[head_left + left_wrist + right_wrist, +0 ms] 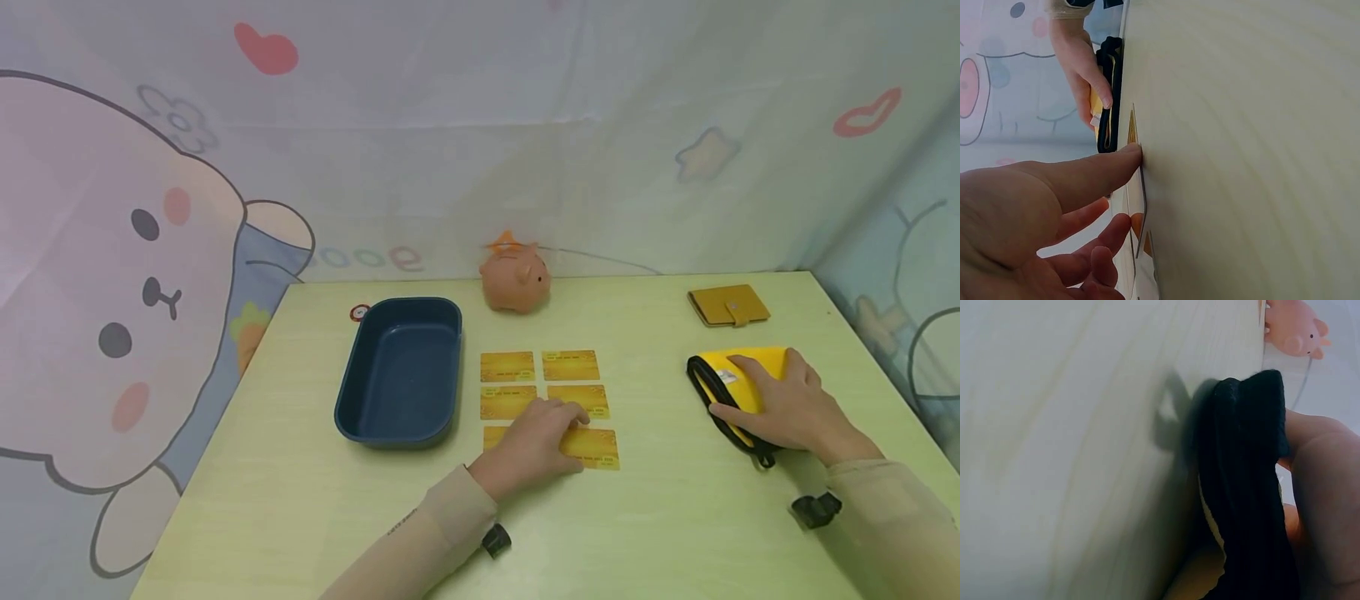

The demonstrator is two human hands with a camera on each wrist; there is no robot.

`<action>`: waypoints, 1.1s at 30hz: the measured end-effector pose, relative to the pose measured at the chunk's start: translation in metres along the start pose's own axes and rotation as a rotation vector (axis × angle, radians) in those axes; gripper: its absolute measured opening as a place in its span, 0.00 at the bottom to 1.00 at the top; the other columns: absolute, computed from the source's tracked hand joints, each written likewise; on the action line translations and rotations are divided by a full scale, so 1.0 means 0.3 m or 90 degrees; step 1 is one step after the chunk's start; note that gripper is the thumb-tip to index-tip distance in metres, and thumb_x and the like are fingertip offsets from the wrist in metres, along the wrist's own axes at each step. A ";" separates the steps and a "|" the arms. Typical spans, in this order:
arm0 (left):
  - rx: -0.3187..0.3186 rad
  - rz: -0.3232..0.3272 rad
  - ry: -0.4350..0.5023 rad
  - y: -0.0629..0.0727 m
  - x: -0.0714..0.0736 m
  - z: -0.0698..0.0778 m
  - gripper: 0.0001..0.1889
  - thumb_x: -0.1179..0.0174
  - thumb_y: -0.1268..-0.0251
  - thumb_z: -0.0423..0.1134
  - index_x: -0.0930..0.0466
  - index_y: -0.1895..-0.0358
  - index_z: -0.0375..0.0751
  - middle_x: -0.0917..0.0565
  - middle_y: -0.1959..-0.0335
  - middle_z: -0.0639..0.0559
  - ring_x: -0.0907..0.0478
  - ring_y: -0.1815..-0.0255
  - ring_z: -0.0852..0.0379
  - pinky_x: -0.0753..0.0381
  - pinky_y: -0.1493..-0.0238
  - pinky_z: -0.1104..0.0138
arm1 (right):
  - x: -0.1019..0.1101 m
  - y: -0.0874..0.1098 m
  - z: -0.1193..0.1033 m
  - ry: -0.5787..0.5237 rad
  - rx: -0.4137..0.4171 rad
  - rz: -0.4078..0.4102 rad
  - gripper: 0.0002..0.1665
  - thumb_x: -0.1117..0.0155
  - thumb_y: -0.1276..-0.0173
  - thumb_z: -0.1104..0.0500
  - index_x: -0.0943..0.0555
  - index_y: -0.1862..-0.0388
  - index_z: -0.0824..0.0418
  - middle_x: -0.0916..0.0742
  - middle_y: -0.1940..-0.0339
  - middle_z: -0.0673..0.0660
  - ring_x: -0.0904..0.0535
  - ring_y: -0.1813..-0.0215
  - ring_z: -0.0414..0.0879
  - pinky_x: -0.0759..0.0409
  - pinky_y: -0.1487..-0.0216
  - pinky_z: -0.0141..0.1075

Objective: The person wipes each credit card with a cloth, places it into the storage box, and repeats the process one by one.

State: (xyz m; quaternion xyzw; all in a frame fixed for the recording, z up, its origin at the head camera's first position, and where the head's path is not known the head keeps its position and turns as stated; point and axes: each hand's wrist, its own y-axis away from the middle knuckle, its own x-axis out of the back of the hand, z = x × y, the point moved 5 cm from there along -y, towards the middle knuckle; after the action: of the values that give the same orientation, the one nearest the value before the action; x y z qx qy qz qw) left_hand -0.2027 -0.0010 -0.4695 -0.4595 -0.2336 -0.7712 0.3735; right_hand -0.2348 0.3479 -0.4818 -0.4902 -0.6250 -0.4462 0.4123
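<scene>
Several gold cards (507, 367) lie in rows of two at the middle of the table. My left hand (532, 446) pinches the lower right gold card (596, 447), thumb at its near edge and fingers curled at the far one. In the left wrist view, the thumb (1104, 175) presses the edge of that card, which sits slightly raised. On the right, my right hand (791, 408) grips a yellow pouch (757, 367) with black trim and a small loop. The right wrist view shows its black edging (1241, 475) standing off the tabletop, the thumb side against it.
A dark blue tray (348, 367) stands left of the cards, with a small red-and-white round piece (360, 312) behind its corner. At the back sits a pink piggy bank (516, 279). A tan card wallet (723, 306) lies behind the pouch. Printed cloth (450, 150) hangs behind the table.
</scene>
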 end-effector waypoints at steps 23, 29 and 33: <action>0.028 -0.038 0.003 -0.011 -0.011 -0.022 0.30 0.21 0.41 0.45 0.19 0.37 0.44 0.17 0.50 0.56 0.26 0.49 0.57 0.31 0.28 0.62 | -0.004 -0.018 -0.005 -0.003 -0.009 -0.019 0.59 0.37 0.34 0.23 0.42 0.19 0.58 0.48 0.33 0.95 0.43 0.40 0.93 0.25 0.64 0.76; 0.021 -0.028 -0.013 -0.012 -0.010 -0.018 0.29 0.21 0.42 0.46 0.18 0.38 0.45 0.17 0.50 0.55 0.28 0.49 0.56 0.29 0.35 0.64 | -0.002 -0.017 -0.001 -0.017 0.002 0.005 0.51 0.34 0.31 0.30 0.38 0.22 0.59 0.46 0.33 0.93 0.43 0.39 0.92 0.26 0.61 0.77; 0.011 -0.020 -0.031 -0.013 -0.006 -0.012 0.27 0.20 0.43 0.47 0.16 0.40 0.46 0.17 0.52 0.56 0.27 0.50 0.57 0.30 0.34 0.63 | 0.006 -0.012 -0.009 -0.024 0.018 0.021 0.49 0.31 0.31 0.33 0.35 0.23 0.60 0.44 0.34 0.92 0.41 0.39 0.90 0.25 0.62 0.75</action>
State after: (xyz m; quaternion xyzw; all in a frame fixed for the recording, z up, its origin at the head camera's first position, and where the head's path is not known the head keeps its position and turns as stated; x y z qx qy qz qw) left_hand -0.2070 -0.0005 -0.4729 -0.4708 -0.2568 -0.7637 0.3594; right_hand -0.2383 0.3453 -0.4800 -0.5031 -0.6304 -0.4214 0.4146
